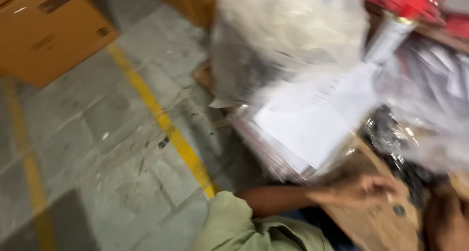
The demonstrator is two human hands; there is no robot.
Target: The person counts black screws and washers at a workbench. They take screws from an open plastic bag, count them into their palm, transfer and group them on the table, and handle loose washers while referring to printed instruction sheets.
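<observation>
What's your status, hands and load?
Left hand open over brown cardboard. Right hand out of view. Clear-wrapped packet stack just beyond. Picture blurred.

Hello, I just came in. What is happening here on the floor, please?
The picture is blurred by motion. A person in a light green sleeve reaches one hand across a piece of brown cardboard, close to a stack of flat packs wrapped in clear plastic. Which hand it is, and whether it grips anything, cannot be told. A large clear plastic bag stands behind the stack. A yellow line runs across the grey concrete floor, and a cardboard box sits at upper left.
</observation>
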